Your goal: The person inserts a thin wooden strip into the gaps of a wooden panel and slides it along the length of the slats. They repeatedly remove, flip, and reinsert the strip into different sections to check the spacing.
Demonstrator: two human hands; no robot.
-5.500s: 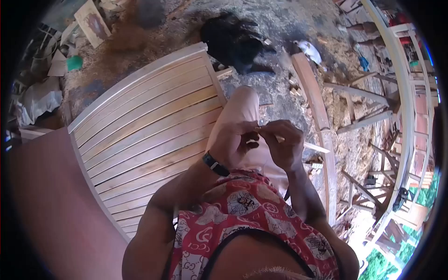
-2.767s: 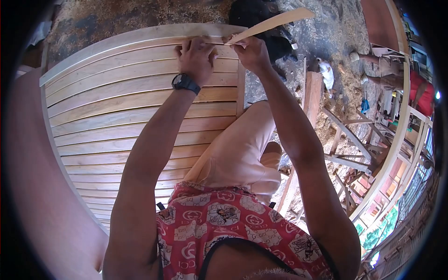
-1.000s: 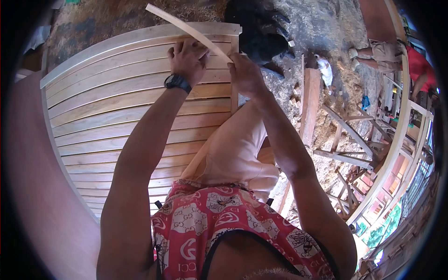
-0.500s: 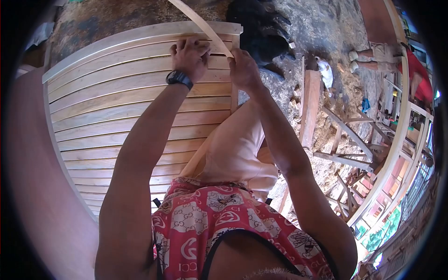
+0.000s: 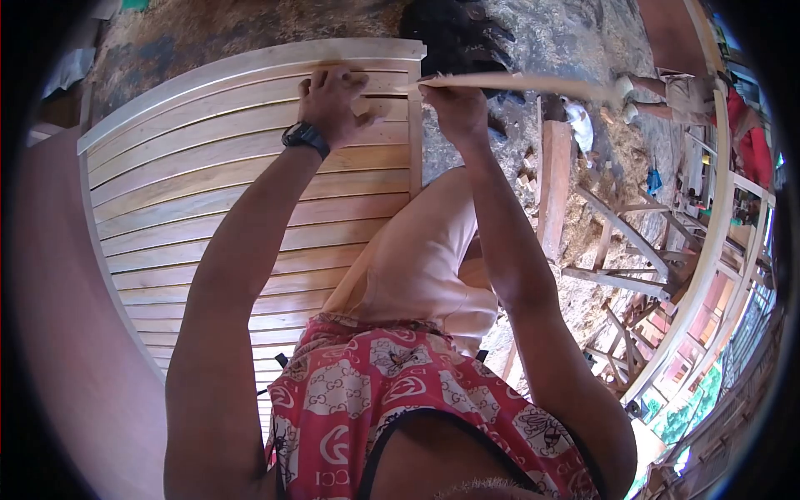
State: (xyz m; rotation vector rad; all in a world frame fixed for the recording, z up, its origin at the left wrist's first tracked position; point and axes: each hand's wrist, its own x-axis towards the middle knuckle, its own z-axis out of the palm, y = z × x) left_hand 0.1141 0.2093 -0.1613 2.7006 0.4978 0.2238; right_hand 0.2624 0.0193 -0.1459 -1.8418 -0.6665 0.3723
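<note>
The right hand's (image 5: 457,107) grip was closed round the near end of a thin wooden strip (image 5: 533,82), which ran level out to the right, arm stretched forward; the left hand (image 5: 331,96) lay with fingers bent on the slatted panel's (image 5: 208,183) top slats, seemingly pressing, clasping nothing.

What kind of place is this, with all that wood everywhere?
Most likely an open-air carpentry workshop. A big slatted wooden panel lies in front, the right hand holds a thin wooden strip, and unfinished wooden frames stand on ground strewn with sawdust.
</note>
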